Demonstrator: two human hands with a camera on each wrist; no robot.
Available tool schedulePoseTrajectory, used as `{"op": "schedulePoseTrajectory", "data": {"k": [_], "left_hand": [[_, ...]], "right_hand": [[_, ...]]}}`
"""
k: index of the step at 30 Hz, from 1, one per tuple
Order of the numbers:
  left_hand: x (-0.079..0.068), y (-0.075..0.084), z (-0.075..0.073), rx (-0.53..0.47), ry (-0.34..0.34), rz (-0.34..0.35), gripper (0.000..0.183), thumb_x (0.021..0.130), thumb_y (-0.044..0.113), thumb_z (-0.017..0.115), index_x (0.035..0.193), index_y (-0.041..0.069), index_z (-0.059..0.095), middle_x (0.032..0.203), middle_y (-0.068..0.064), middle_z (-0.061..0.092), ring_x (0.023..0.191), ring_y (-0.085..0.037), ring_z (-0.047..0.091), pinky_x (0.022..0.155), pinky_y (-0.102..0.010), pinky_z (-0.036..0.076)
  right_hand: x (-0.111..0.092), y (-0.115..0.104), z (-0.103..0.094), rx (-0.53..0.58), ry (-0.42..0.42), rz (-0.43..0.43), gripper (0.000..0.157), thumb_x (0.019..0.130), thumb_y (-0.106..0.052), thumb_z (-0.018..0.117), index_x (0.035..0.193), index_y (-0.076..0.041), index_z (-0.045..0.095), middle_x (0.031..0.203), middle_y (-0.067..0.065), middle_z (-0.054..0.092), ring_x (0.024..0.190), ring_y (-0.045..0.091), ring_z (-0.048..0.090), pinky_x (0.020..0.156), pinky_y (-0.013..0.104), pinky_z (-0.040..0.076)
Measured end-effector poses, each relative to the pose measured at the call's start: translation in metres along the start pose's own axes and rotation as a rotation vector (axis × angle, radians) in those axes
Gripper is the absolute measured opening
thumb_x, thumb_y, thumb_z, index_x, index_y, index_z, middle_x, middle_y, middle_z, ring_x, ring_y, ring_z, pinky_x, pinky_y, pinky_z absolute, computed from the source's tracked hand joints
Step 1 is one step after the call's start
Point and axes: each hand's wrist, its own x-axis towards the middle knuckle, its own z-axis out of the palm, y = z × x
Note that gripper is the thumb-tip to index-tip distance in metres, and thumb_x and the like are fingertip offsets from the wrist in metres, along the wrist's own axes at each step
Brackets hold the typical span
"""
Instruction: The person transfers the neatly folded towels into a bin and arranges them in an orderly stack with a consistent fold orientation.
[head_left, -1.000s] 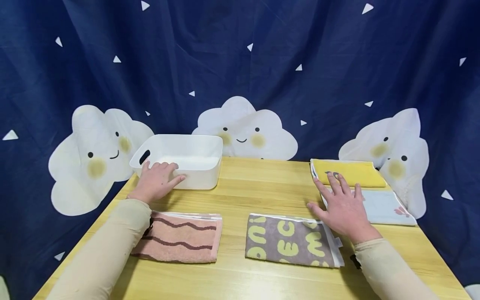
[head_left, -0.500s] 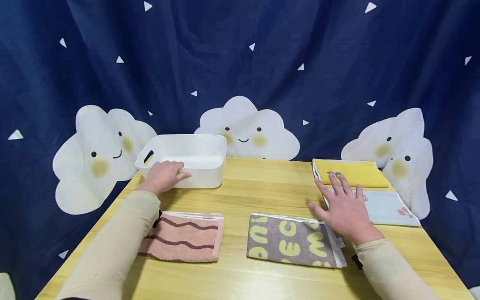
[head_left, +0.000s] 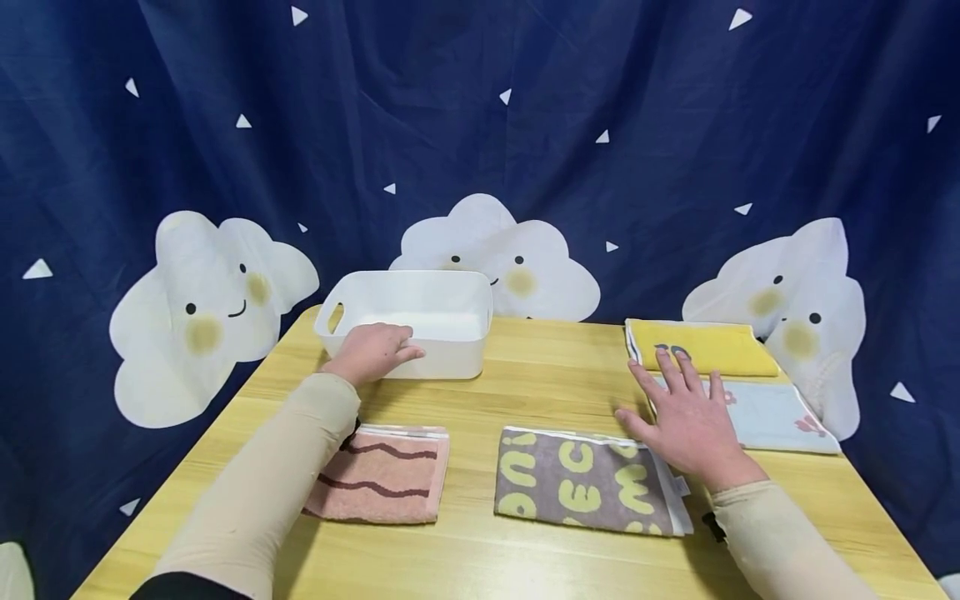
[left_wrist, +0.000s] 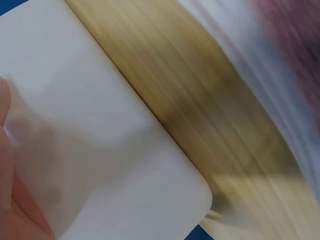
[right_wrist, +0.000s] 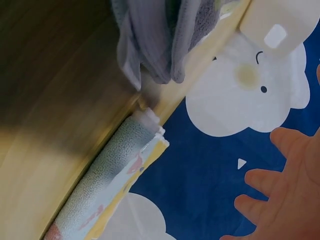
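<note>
In the head view my left hand point(head_left: 371, 352) grips the front wall of a white plastic storage bin point(head_left: 457, 360), fingers over the rim and thumb outside. The left wrist view shows the bin's smooth outer wall point(left_wrist: 110, 130) with part of that hand point(left_wrist: 17, 195) at the edge. My right hand point(head_left: 693, 427), fingers spread, is held over a folded light blue towel point(head_left: 776, 417). Behind that lies a folded yellow towel point(head_left: 723, 350). A folded grey towel with yellow letters point(head_left: 573, 483) lies left of the right hand. No object is in the right palm point(right_wrist: 295, 195).
A folded pink towel with wavy brown lines point(head_left: 393, 479) lies on the wooden table point(head_left: 540, 371), partly hidden by my left sleeve point(head_left: 270, 475). A dark blue curtain point(head_left: 420, 100) with smiling clouds hangs right behind the table.
My left hand has taken hold of the bin's front wall and slid the bin to the right, away from the table's left edge. The right hand stays over the light blue towel.
</note>
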Motion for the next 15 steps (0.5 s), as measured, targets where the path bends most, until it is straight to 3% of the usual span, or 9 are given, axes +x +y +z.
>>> {"op": "schedulePoseTrajectory", "data": {"k": [5,15], "left_hand": [[0.013,0.018,0.010,0.024,0.041,0.055,0.039,0.101,0.053,0.055,0.086,0.017,0.053,0.067,0.003,0.052,0.073,-0.021,0.062,0.065,-0.040,0.050],[0.031,0.061,0.012,0.047,0.055,0.127,0.043,0.100,0.056,0.054,0.083,0.017,0.050,0.063,0.003,0.047,0.061,-0.016,0.052,0.056,-0.033,0.044]], "right_hand": [[0.000,-0.001,0.001,0.003,-0.002,0.005,0.079,0.094,-0.067,0.054,0.154,-0.017,0.044,0.160,0.028,0.025,0.147,0.049,0.015,0.107,0.078,0.005],[-0.001,-0.002,0.001,-0.003,-0.002,0.007,0.080,0.093,-0.067,0.054,0.155,-0.017,0.043,0.159,0.028,0.027,0.147,0.050,0.016,0.107,0.078,0.005]]}}
